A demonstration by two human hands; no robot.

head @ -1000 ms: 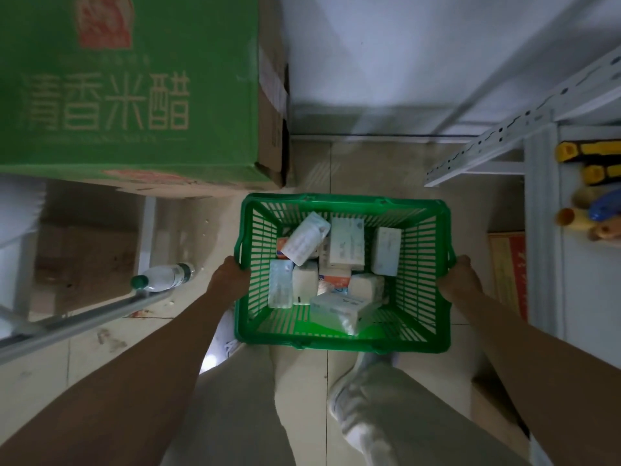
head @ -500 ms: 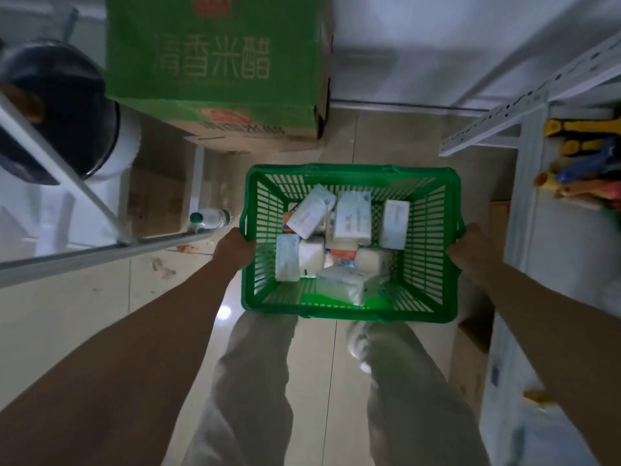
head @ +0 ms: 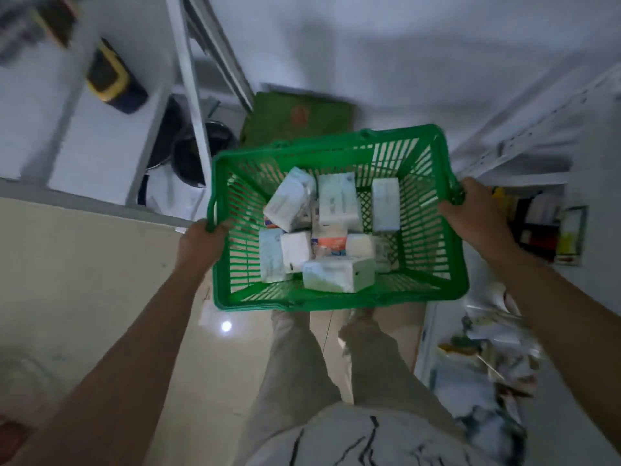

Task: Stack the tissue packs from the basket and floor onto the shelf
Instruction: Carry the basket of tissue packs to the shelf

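Between the two shelf units, over the tiled floor (head: 100,280), a green basket (head: 339,302) is held up in front of the person's body, clear of the ground and tilted a little, its far rim higher on the right. The left hand (head: 198,245) is closed around the rim at the basket's left side, and the right hand (head: 477,216) is closed around the rim at its right side, so both hands are taken up with carrying. Inside lie the tissue packs (head: 337,205), loosely heaped rather than stacked: some pale ones flat on the bottom, one leaning across others at the far left, one with an orange patch half buried in the middle, and a larger one (head: 337,274) lying along the near wall. None of them is out of the basket, and none shows on either shelf. A white shelf (head: 111,139) stands to the left with a yellow and dark object on it, and another shelf (head: 524,142) stands to the right with blurred goods below. A green box (head: 299,119) sits on the floor at the far end. Judging by this, the stacking itself has not begun: the basket needs to be set down or steadied one-handed before packs can be lifted out. No packs show on the visible floor, though blur and dim light hide much.
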